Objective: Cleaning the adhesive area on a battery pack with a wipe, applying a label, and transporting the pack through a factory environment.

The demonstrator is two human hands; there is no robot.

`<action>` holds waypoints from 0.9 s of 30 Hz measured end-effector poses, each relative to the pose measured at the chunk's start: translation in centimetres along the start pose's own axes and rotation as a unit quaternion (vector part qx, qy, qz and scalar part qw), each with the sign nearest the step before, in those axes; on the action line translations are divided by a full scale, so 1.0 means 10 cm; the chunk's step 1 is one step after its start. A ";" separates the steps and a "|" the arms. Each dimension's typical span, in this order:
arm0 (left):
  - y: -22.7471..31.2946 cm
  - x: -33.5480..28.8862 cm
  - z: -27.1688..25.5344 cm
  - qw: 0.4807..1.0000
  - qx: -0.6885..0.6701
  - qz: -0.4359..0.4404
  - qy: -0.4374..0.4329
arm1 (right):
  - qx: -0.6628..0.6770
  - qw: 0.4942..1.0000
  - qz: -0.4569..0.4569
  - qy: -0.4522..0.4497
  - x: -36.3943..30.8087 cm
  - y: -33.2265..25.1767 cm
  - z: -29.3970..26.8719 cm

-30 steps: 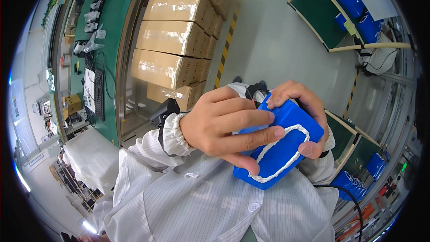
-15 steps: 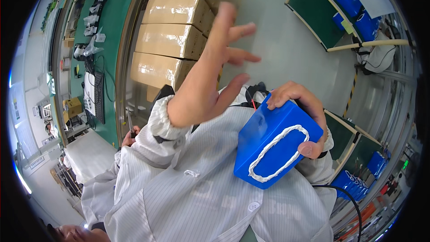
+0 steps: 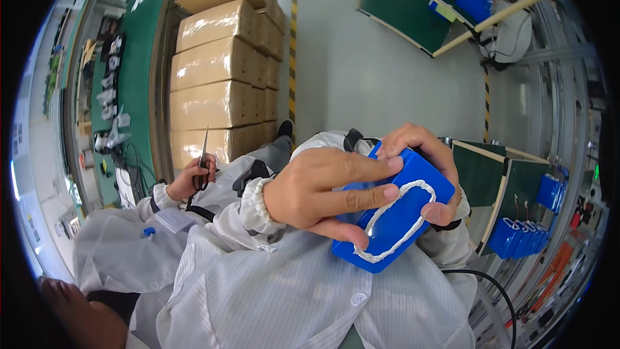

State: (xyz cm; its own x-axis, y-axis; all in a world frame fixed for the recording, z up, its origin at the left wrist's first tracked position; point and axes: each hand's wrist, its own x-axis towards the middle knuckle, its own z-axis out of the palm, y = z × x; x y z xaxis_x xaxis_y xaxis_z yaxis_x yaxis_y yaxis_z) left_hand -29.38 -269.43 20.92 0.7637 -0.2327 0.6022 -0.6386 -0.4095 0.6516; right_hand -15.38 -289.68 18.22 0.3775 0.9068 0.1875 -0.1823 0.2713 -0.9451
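A blue wrapped battery pack [image 3: 394,223] is held tilted in front of my coat. On its upper face lies a long loop of white braided cord [image 3: 423,185]. My right hand [image 3: 429,155] grips the pack from the far right side, its thumb on the face beside the cord. My left hand [image 3: 329,187] reaches across from the left with fingers stretched and spread. Its fingertips lie over the pack's face and its thumb is by the cord's near left end. The left hand covers part of the pack's left side.
At my left, a co-worker's hand [image 3: 194,178] holds scissors [image 3: 204,161], blades up. Taped cardboard boxes [image 3: 203,103] are stacked beyond, next to a green bench [image 3: 139,45]. Racks with blue packs [image 3: 510,236] stand on the right. A black cable [image 3: 497,276] curves near my right side.
My left hand has come down from the air onto the pack's face. My right hand keeps its grip. The view has shifted, and the co-worker's scissors show more fully.
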 end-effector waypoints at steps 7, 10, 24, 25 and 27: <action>-0.30 -0.03 0.27 0.983 -0.118 0.138 0.043 | -0.025 0.994 -0.024 0.100 -0.38 -0.19 -0.40; -0.40 0.21 0.34 0.973 -0.224 -0.034 0.039 | -0.015 0.987 0.007 0.158 -0.53 -0.24 -0.51; -0.72 0.76 0.51 0.959 -0.263 -0.068 0.078 | 0.044 0.982 0.031 0.179 -0.41 -0.35 -1.21; -0.61 1.10 0.51 0.952 -0.245 -0.165 0.073 | 0.051 0.979 0.033 0.196 -0.39 -0.34 -1.30; -0.73 1.36 0.82 0.968 -0.205 -0.126 0.065 | 0.049 0.976 0.037 0.208 -0.31 -0.34 -1.45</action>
State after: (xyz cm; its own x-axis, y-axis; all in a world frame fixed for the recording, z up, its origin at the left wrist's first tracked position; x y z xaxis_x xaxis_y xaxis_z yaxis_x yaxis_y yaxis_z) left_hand -13.58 -276.87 20.53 0.8991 -0.0473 0.4352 -0.4372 -0.0472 0.8981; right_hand -2.74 -298.14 16.95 0.6925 0.7210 -0.0247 -0.3009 0.2575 -0.9182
